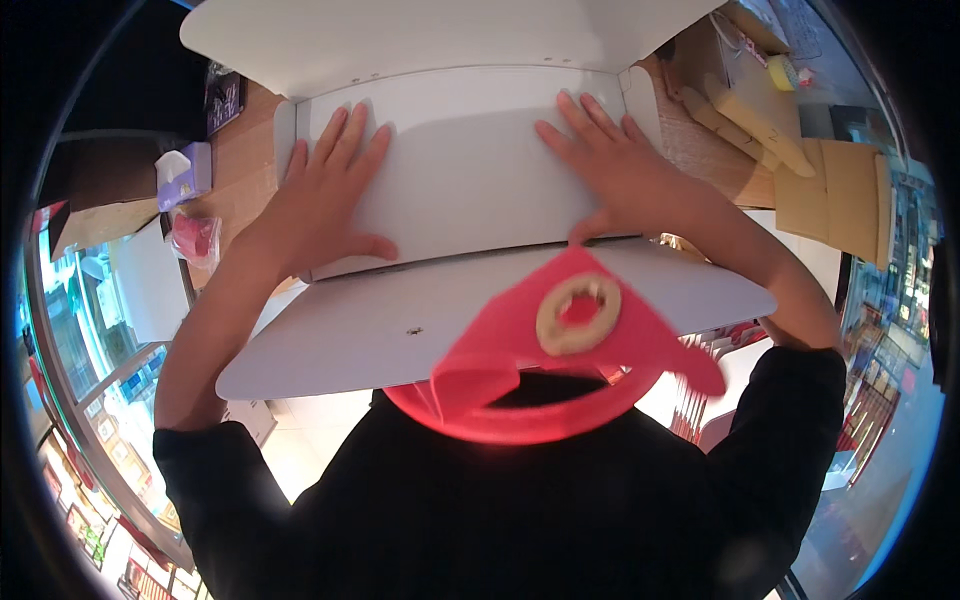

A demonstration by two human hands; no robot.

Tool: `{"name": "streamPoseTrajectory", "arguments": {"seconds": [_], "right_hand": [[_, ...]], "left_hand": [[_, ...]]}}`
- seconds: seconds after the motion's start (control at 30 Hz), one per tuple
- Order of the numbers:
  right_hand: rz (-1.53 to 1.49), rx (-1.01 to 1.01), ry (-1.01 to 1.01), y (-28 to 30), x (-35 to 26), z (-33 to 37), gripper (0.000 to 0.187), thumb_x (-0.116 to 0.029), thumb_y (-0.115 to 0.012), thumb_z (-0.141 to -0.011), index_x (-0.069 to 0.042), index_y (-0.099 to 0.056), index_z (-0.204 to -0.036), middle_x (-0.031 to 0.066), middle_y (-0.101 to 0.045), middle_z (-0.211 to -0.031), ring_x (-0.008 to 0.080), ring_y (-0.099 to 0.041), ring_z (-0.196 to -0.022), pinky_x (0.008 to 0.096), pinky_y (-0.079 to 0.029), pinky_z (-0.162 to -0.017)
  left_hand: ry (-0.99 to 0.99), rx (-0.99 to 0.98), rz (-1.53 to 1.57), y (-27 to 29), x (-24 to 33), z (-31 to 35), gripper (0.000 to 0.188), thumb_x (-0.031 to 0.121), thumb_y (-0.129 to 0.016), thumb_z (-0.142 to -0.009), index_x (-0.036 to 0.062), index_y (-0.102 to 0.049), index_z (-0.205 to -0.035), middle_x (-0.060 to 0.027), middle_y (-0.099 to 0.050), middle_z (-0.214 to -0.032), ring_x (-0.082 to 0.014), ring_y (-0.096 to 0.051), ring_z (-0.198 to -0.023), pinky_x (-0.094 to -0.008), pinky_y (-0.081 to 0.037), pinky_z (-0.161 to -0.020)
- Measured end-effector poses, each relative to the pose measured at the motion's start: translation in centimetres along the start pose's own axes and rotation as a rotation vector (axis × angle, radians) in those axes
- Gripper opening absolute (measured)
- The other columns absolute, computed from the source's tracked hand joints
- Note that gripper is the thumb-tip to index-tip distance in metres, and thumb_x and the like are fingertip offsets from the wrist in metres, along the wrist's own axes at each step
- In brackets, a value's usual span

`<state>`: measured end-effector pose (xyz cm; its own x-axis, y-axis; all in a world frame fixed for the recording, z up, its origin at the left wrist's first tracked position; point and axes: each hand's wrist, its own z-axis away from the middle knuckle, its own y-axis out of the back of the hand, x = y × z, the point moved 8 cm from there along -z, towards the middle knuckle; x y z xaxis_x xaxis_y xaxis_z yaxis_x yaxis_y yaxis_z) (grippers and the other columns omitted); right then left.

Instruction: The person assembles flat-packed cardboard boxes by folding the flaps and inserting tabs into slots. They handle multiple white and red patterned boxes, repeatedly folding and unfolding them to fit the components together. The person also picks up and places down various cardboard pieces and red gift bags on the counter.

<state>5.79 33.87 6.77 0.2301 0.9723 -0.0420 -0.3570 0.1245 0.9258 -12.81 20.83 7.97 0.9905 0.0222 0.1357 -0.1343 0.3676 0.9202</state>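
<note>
A white cardboard box (460,165) lies unfolded on the table before me. Its far flap (450,35) stands up at the back, and its near flap (370,320) slopes toward my body. My left hand (340,190) rests flat on the left part of the middle panel, fingers spread and thumb pointing right. On the right part of the same panel lies my right hand (615,165), also with fingers spread. Neither hand grips anything. A blurred red object with a tan ring (578,315) shows in front of my chest and covers part of the near flap.
At the left stand a purple tissue box (185,177) and a red item in clear plastic (195,238). Brown cardboard pieces (835,200) and a roll of yellowish tape (782,72) are at the right. Glass display cases (110,370) flank the wooden table (240,165).
</note>
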Motion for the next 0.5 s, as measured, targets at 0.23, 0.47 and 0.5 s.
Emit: {"name": "streamPoseTrajectory", "arguments": {"seconds": [0.23, 0.47, 0.5], "right_hand": [[0.034, 0.033, -0.035, -0.9, 0.0, -0.4, 0.100, -0.041, -0.077, -0.063, -0.018, -0.019, -0.142, 0.0213, -0.005, -0.147, 0.0398, -0.012, -0.135, 0.0558, -0.030, -0.098], [-0.017, -0.132, -0.024, -2.1, 0.5, -1.5, 0.100, -0.022, -0.078, -0.063, -0.019, -0.017, -0.142, 0.0210, -0.003, -0.147, 0.0399, -0.011, -0.135, 0.0515, -0.037, -0.096], [-0.030, -0.151, -0.017, -2.4, 0.4, -1.9, 0.101, -0.020, -0.078, -0.062, -0.019, -0.016, -0.142, 0.0219, -0.003, -0.147, 0.0408, -0.011, -0.135, 0.0509, -0.038, -0.096]], "left_hand": [[0.018, 0.081, -0.033, -1.6, 0.4, -0.4, 0.111, 0.040, -0.079, -0.057, 0.0071, -0.015, -0.141, -0.0184, -0.004, -0.148, -0.0337, -0.004, -0.137, -0.0584, -0.023, -0.102], [0.064, -0.047, -0.058, -3.4, 0.2, -2.0, 0.114, 0.041, -0.079, -0.056, 0.0033, -0.013, -0.141, -0.0222, -0.003, -0.147, -0.0375, -0.005, -0.136, -0.0591, -0.029, -0.098], [0.078, -0.075, -0.068, -3.5, 0.1, -2.2, 0.115, 0.042, -0.079, -0.056, 0.0025, -0.012, -0.141, -0.0231, -0.002, -0.146, -0.0380, -0.005, -0.136, -0.0591, -0.030, -0.098]]}}
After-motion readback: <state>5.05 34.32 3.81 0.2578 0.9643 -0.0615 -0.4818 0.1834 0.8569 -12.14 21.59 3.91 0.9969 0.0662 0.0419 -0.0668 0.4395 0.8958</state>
